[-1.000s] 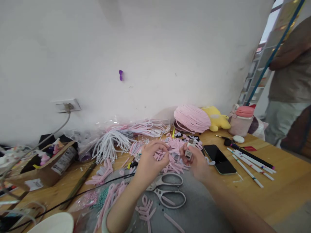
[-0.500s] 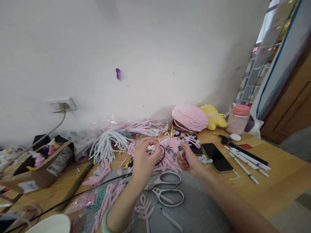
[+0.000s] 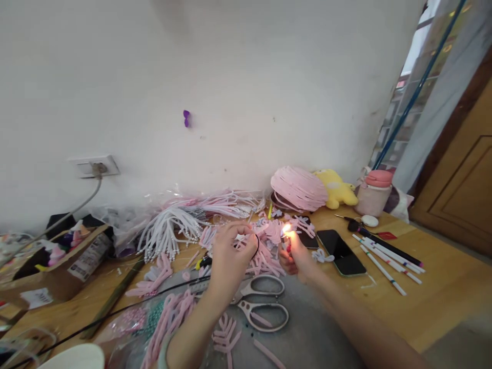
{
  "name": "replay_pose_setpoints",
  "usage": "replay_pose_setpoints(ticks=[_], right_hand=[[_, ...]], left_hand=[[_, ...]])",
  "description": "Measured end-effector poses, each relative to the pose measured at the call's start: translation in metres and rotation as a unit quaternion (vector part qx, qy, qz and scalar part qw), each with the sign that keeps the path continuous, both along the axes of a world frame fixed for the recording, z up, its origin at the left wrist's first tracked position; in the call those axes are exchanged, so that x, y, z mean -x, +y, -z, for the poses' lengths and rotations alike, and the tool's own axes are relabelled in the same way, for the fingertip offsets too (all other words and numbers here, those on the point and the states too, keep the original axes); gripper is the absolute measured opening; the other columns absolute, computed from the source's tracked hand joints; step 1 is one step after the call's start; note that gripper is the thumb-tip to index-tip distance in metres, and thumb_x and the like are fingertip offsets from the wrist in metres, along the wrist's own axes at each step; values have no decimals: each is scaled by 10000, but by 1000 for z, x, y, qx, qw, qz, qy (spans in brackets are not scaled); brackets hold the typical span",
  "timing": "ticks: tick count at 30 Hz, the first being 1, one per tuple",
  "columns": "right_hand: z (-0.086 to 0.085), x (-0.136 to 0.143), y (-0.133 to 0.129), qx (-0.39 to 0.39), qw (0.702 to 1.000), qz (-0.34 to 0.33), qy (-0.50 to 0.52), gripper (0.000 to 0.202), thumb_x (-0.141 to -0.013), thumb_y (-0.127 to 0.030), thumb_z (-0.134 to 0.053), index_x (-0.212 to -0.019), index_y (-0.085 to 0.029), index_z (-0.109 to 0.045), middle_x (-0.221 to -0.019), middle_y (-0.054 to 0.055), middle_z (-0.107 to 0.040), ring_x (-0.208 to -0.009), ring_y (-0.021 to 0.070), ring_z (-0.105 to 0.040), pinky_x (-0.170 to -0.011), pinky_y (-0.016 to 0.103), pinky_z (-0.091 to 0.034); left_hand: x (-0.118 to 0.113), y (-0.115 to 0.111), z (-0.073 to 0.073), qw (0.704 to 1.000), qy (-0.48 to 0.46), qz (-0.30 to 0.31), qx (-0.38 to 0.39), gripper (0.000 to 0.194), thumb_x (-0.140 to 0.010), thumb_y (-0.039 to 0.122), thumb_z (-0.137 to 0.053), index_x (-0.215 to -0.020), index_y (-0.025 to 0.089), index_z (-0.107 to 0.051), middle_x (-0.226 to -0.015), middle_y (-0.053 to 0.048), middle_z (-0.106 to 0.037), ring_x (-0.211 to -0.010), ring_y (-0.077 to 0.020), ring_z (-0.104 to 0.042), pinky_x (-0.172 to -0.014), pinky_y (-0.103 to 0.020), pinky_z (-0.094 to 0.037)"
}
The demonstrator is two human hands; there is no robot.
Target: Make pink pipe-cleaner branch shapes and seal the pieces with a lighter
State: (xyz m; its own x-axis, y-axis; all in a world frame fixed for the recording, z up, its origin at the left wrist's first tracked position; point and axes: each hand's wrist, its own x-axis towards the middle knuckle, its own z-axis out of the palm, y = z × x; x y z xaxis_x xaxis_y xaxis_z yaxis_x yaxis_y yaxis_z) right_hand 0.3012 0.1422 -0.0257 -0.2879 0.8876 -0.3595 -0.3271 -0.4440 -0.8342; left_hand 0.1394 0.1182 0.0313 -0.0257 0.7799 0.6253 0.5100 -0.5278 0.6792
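Note:
My left hand (image 3: 232, 256) is pinched on a thin black cord (image 3: 257, 247), which curves out to the right of the fingertips. To its right, my right hand (image 3: 295, 256) grips a lighter (image 3: 285, 245) upright, with a bright flame (image 3: 286, 228) at its top. A gap separates the flame from the cord. Beneath the hands, large scissors (image 3: 265, 302) lie on a grey mat (image 3: 307, 328), beside a pink branching piece (image 3: 226, 335) of fuzzy stems.
Pink stems (image 3: 271, 230) and a white bundle (image 3: 169, 228) lie behind the hands. A cardboard box (image 3: 57, 279) stands at left. Phone (image 3: 342, 252), markers (image 3: 384, 261), yellow plush (image 3: 334, 188) and bottle (image 3: 373, 193) are at right. A long black rod (image 3: 115, 310) crosses the left side.
The lighter in my right hand now shows a flame. My left hand has turned slightly, and the white bit seen at its fingertips no longer shows. The camera view has shifted slightly.

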Motion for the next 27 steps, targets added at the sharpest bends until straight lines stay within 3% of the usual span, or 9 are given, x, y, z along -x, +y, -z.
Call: replay_pose_setpoints(ticks=[3, 8, 13, 27], right_hand=[[0, 1, -2, -6, 1000, 1, 14, 575, -778, -620, -256, -386, -198, -271, -331, -72, -163, -291, 30, -76, -287, 171, -30], [-6, 2, -3, 16, 996, -22, 88, 659, -753, -720, -109, -441, -186, -334, -338, -71, -212, -303, 37, -99, -290, 156, -63], [-2, 2, 3, 67, 983, -24, 167, 639, -792, -678, -128, -457, -177, -340, -340, -65, -245, -295, 43, -148, -295, 150, -94], [13, 4, 9, 59, 989, -55, 127, 602, -813, -638, -154, -495, -176, -375, -345, -68, -275, -278, 42, -156, -289, 144, -81]], left_hand=[[-2, -3, -1, 1000, 5, -1, 8, 69, -721, 181, -508, -662, 196, -540, -833, -21, -629, -845, -192, -567, -827, -354, -382], [-4, -4, -3, 1000, 9, 5, 11, 76, -713, 185, -504, -643, 195, -531, -838, -27, -627, -861, -199, -563, -835, -357, -378], [-6, 0, 1, 998, 4, 37, 43, 75, -689, 172, -494, -624, 190, -527, -794, -21, -617, -819, -191, -564, -789, -335, -401], [-13, 11, 15, 994, -20, 76, 80, 97, -657, 132, -466, -584, 181, -507, -674, 7, -568, -691, -152, -540, -690, -264, -414]])
